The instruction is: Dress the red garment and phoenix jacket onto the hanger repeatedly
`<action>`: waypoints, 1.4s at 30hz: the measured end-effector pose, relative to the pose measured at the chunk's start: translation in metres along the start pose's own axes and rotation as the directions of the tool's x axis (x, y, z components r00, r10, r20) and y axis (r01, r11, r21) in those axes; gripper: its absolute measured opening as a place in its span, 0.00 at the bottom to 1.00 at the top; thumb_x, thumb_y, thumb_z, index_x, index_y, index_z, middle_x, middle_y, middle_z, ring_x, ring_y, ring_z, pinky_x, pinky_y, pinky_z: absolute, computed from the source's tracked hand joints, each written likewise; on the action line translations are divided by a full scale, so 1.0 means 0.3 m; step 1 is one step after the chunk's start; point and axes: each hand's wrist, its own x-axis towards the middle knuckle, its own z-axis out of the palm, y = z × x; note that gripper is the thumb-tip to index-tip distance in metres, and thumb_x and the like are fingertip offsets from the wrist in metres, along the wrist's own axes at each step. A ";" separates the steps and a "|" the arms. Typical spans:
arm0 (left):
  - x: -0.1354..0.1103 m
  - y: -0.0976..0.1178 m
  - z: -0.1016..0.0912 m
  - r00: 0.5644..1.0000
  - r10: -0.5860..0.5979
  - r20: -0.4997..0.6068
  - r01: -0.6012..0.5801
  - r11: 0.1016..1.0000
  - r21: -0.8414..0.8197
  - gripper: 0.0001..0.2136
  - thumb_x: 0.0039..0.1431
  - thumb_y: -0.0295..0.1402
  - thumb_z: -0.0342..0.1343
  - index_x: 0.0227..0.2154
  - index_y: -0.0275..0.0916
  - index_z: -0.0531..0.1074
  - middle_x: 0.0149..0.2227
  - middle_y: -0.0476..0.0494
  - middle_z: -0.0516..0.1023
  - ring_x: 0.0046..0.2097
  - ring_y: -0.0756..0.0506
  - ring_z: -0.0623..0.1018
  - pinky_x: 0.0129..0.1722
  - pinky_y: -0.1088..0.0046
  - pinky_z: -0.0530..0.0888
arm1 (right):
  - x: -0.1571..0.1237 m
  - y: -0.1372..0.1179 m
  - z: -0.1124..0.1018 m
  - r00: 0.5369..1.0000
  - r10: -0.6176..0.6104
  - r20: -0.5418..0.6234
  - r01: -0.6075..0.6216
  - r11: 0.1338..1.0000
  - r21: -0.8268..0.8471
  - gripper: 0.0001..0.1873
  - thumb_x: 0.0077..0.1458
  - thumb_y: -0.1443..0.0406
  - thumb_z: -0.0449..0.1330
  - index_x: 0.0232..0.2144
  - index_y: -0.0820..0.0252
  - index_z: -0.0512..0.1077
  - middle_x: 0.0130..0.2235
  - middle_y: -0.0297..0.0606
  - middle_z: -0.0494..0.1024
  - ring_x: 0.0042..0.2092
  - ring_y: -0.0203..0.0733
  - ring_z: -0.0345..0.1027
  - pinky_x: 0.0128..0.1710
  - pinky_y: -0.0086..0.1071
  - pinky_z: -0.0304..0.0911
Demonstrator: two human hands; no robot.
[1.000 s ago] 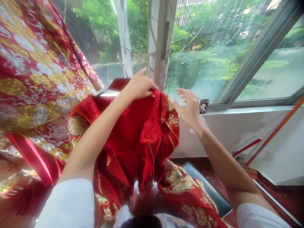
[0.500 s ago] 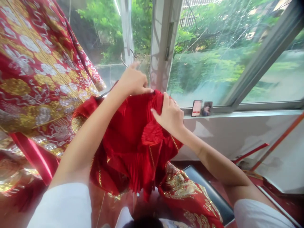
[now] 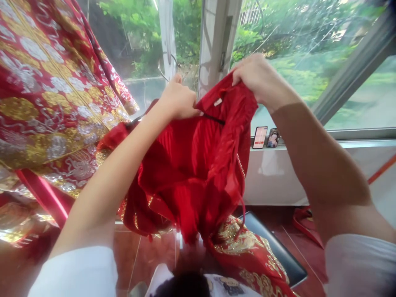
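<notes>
A red pleated garment (image 3: pixel 192 165) with gold trim hangs in front of me. My left hand (image 3: pixel 179 99) is closed around the top middle of a dark clothes hanger (image 3: pixel 213 119), just below its metal hook (image 3: pixel 161 70). My right hand (image 3: pixel 255 76), higher and to the right, pinches the garment's edge and pulls it up and away from the hanger's right arm. A small white label (image 3: pixel 218 102) shows inside that lifted edge. A red sleeve with gold embroidery (image 3: pixel 247 251) droops at the lower right.
At the left hangs a red robe with gold and silver embroidery (image 3: pixel 62 99). Two phones (image 3: pixel 260 137) lean against the window on the sill (image 3: pixel 355 143). A black padded seat (image 3: pixel 275 247) stands below the garment, on a red tiled floor (image 3: pixel 148 255).
My right hand has moved up and right, lifting the garment's edge off the hanger and baring its right arm and the label. My left hand has stayed nearly in place.
</notes>
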 end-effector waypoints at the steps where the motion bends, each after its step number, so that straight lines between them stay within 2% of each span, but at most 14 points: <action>1: -0.001 0.006 0.001 1.000 -0.010 -0.003 0.010 1.000 0.014 0.14 0.51 0.43 0.57 0.31 0.39 0.81 0.28 0.42 0.78 0.43 0.38 0.76 0.51 0.56 0.58 | -0.034 -0.038 0.012 0.999 -0.047 0.011 0.048 0.988 -0.148 0.15 0.44 0.82 0.51 0.17 0.62 0.67 0.18 0.30 0.61 0.24 0.32 0.58 0.32 0.34 0.61; 4: -0.010 0.034 -0.003 0.998 -0.055 -0.006 0.056 0.994 0.096 0.12 0.53 0.36 0.53 0.31 0.37 0.81 0.29 0.40 0.79 0.40 0.39 0.77 0.52 0.56 0.58 | -0.239 -0.119 0.076 0.967 -0.245 0.077 0.246 0.799 -0.549 0.11 0.48 0.77 0.52 0.27 0.63 0.72 0.26 0.39 0.70 0.32 0.42 0.67 0.34 0.36 0.62; 6: -0.021 0.051 -0.023 0.997 -0.068 0.028 0.063 0.988 0.144 0.12 0.52 0.31 0.52 0.33 0.37 0.81 0.29 0.40 0.79 0.38 0.40 0.77 0.54 0.55 0.57 | -0.397 -0.131 0.130 0.949 -0.166 0.267 0.312 0.601 -0.736 0.14 0.53 0.73 0.51 0.41 0.69 0.72 0.30 0.47 0.74 0.33 0.51 0.71 0.32 0.38 0.62; 9: -0.059 0.044 -0.093 0.997 0.041 0.067 -0.043 0.999 0.023 0.18 0.52 0.31 0.53 0.45 0.41 0.78 0.40 0.43 0.81 0.44 0.42 0.76 0.58 0.57 0.56 | -0.519 -0.112 0.183 0.844 -0.038 0.535 0.477 0.510 -0.716 0.15 0.60 0.67 0.50 0.41 0.71 0.73 0.29 0.51 0.75 0.33 0.53 0.73 0.32 0.38 0.63; 10: -0.083 0.028 -0.123 0.996 0.078 0.050 -0.075 0.996 -0.051 0.21 0.53 0.33 0.53 0.51 0.43 0.74 0.46 0.45 0.79 0.47 0.42 0.76 0.60 0.57 0.55 | -0.515 -0.105 0.187 0.830 -0.033 0.557 0.488 0.525 -0.697 0.17 0.62 0.63 0.49 0.38 0.69 0.74 0.29 0.51 0.75 0.34 0.53 0.73 0.33 0.39 0.63; 12: -0.152 -0.027 -0.181 0.998 0.061 -0.007 -0.062 0.986 -0.155 0.25 0.57 0.38 0.51 0.58 0.43 0.67 0.53 0.45 0.75 0.52 0.42 0.73 0.61 0.57 0.54 | -0.450 -0.096 0.183 0.872 -0.103 0.478 0.442 0.587 -0.679 0.20 0.63 0.57 0.49 0.36 0.67 0.74 0.29 0.49 0.75 0.36 0.52 0.72 0.36 0.41 0.63; 14: -0.252 -0.106 -0.217 0.998 -0.065 -0.019 0.060 0.981 -0.183 0.26 0.59 0.40 0.48 0.59 0.40 0.66 0.52 0.43 0.75 0.53 0.41 0.73 0.61 0.57 0.56 | -0.339 -0.082 0.177 0.916 -0.229 0.329 0.393 0.678 -0.622 0.20 0.62 0.56 0.51 0.35 0.67 0.74 0.29 0.47 0.73 0.37 0.51 0.71 0.38 0.42 0.63; 17: -0.434 -0.230 -0.211 0.961 -0.246 0.125 0.270 0.932 -0.241 0.28 0.58 0.44 0.49 0.57 0.34 0.68 0.49 0.37 0.76 0.49 0.40 0.74 0.54 0.61 0.66 | -0.176 -0.044 0.200 0.890 -0.319 0.325 0.433 0.814 -0.387 0.17 0.57 0.55 0.58 0.32 0.66 0.73 0.26 0.41 0.69 0.34 0.44 0.66 0.37 0.39 0.62; 20: -0.585 -0.302 -0.158 0.922 -0.300 0.244 0.376 0.844 -0.383 0.24 0.56 0.52 0.49 0.43 0.37 0.74 0.39 0.42 0.77 0.39 0.44 0.74 0.42 0.68 0.71 | -0.095 -0.019 0.255 0.850 -0.295 0.435 0.388 0.911 -0.139 0.17 0.53 0.54 0.62 0.28 0.65 0.71 0.23 0.34 0.62 0.30 0.37 0.58 0.32 0.35 0.59; 22: -0.637 -0.310 -0.123 0.916 -0.324 0.236 0.399 0.797 -0.453 0.23 0.57 0.54 0.47 0.29 0.37 0.71 0.27 0.47 0.72 0.30 0.48 0.69 0.32 0.73 0.68 | -0.087 -0.025 0.283 0.844 -0.238 0.480 0.302 0.952 -0.059 0.15 0.54 0.57 0.62 0.26 0.64 0.69 0.22 0.32 0.59 0.28 0.34 0.54 0.30 0.33 0.55; 27: -0.625 -0.287 -0.089 0.907 -0.420 0.022 0.387 0.813 -0.435 0.24 0.59 0.53 0.43 0.16 0.41 0.51 0.17 0.52 0.52 0.22 0.53 0.55 0.22 0.74 0.55 | -0.112 -0.072 0.280 0.827 -0.174 0.535 0.229 0.973 -0.038 0.16 0.56 0.63 0.59 0.20 0.63 0.63 0.22 0.31 0.57 0.27 0.31 0.50 0.30 0.31 0.50; 36: -0.421 -0.254 -0.151 0.910 -0.396 -0.122 0.328 0.870 -0.369 0.23 0.64 0.45 0.43 0.16 0.40 0.49 0.17 0.52 0.50 0.22 0.53 0.54 0.24 0.73 0.55 | -0.088 -0.099 0.277 0.738 -0.165 0.655 0.264 0.963 -0.055 0.15 0.56 0.62 0.57 0.20 0.63 0.64 0.24 0.34 0.64 0.27 0.32 0.55 0.29 0.31 0.50; 39: -0.383 -0.237 -0.152 0.934 -0.354 -0.043 0.313 0.873 -0.373 0.23 0.65 0.45 0.41 0.16 0.40 0.51 0.18 0.52 0.52 0.22 0.53 0.56 0.26 0.73 0.56 | -0.089 -0.081 0.268 0.739 -0.202 0.643 0.312 0.948 -0.061 0.14 0.57 0.59 0.57 0.25 0.63 0.68 0.25 0.34 0.65 0.29 0.34 0.57 0.32 0.31 0.54; 42: -0.416 -0.229 -0.131 0.954 -0.281 0.105 0.299 0.872 -0.387 0.24 0.63 0.49 0.41 0.16 0.39 0.54 0.19 0.51 0.58 0.23 0.52 0.59 0.26 0.73 0.58 | -0.092 -0.014 0.219 0.733 -0.258 0.629 0.367 0.929 -0.046 0.17 0.59 0.54 0.56 0.27 0.62 0.69 0.26 0.34 0.67 0.31 0.35 0.58 0.35 0.32 0.56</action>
